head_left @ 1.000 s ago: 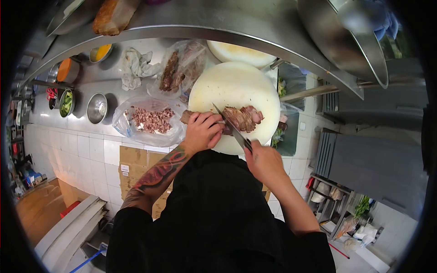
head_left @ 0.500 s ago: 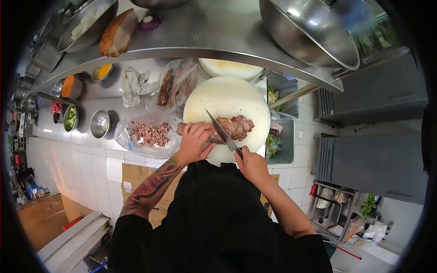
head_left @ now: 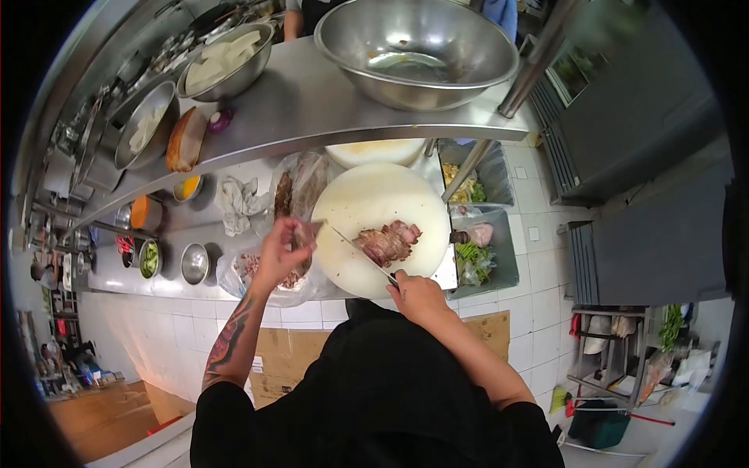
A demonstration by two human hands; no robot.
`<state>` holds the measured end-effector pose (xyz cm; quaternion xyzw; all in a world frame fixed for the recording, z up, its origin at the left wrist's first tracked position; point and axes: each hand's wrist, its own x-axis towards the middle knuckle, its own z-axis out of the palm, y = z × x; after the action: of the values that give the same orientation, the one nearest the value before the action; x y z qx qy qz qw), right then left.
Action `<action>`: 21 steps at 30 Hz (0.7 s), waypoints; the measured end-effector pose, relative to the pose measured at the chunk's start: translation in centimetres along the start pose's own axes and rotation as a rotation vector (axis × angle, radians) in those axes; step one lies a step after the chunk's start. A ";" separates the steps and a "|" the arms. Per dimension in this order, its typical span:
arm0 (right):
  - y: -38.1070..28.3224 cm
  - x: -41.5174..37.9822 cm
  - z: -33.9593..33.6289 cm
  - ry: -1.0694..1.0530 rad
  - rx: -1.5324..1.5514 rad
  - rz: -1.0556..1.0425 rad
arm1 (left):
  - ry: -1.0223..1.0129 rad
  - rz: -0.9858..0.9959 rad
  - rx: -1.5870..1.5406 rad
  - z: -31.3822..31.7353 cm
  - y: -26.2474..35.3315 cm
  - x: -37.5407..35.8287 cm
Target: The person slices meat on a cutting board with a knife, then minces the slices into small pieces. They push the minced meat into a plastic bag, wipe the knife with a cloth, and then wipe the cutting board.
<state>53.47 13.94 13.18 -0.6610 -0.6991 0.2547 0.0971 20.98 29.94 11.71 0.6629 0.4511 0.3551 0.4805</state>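
On the round white cutting board point(head_left: 337, 269) lies sliced cooked meat point(head_left: 388, 243), grouped right of centre. My right hand point(head_left: 421, 298) is wrapped round the handle of a kitchen knife point(head_left: 368, 262); its blade slants up and left, along the left side of the slices. Raised over the board's left edge, my left hand point(head_left: 279, 253) pinches a thin pinkish-brown piece of meat point(head_left: 314, 228). Below that hand is a clear plastic bag of diced meat point(head_left: 248, 267), partly hidden by it. Another plastic bag point(head_left: 310, 175) with a dark chunk of meat point(head_left: 283, 195) lies behind.
A steel shelf point(head_left: 312, 134) crosses above the counter, carrying a large steel bowl point(head_left: 417, 90). Small bowls, including an empty steel bowl point(head_left: 195, 264), and a crumpled cloth point(head_left: 236, 204) sit left. Grey bins point(head_left: 499, 273) of greens stand right. A person's arm point(head_left: 292, 23) shows beyond the shelf.
My left hand has come off the meat on the board and moved left and up, carrying a piece. The knife has shifted to the slices' left side. The head view has tilted up.
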 end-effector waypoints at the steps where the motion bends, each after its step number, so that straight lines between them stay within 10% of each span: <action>1: 0.1 0.2 0.5 0.009 0.007 -0.031 | 0.074 0.039 0.063 0.4 1.8 1.7; 10: -0.1 -0.6 0.2 0.029 0.021 -0.125 | -0.429 0.249 0.825 10.9 3.6 17.1; 13: 1.4 -1.4 0.3 0.052 0.115 -0.101 | -0.133 0.637 0.672 10.5 1.2 16.0; 17: 3.2 -3.3 0.1 0.204 0.402 -0.058 | 0.098 0.209 0.187 4.0 3.8 9.1; 21: 4.9 -5.0 -1.2 0.266 0.595 0.191 | -0.040 0.403 0.445 5.8 0.8 2.0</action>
<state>58.84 9.31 12.90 -0.6938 -0.5103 0.3669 0.3517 27.05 29.85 10.88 0.8351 0.3677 0.3224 0.2520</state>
